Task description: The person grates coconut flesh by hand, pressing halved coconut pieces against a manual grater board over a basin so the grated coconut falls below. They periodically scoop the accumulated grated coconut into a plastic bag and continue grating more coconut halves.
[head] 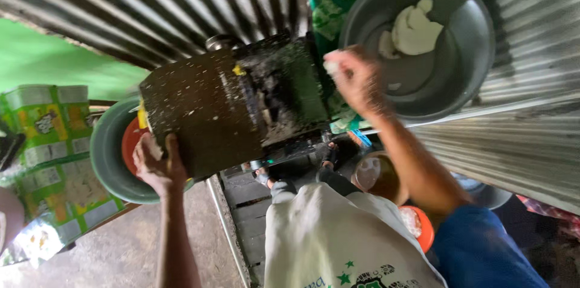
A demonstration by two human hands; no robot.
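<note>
Head view, grey bowl [471, 52] holding white chunks [414, 31], right hand [356, 79] pinching a white piece [331, 67], left hand [158, 164] gripping dark grating box [229, 103], green basin [107, 155] with orange bowl [128, 143] inside

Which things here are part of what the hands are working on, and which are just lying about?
In use: left hand on dark grating machine; right hand holding a white piece; grey basin with white chunks; green bowl.

Lying about: printed carton; orange bowl.
</note>
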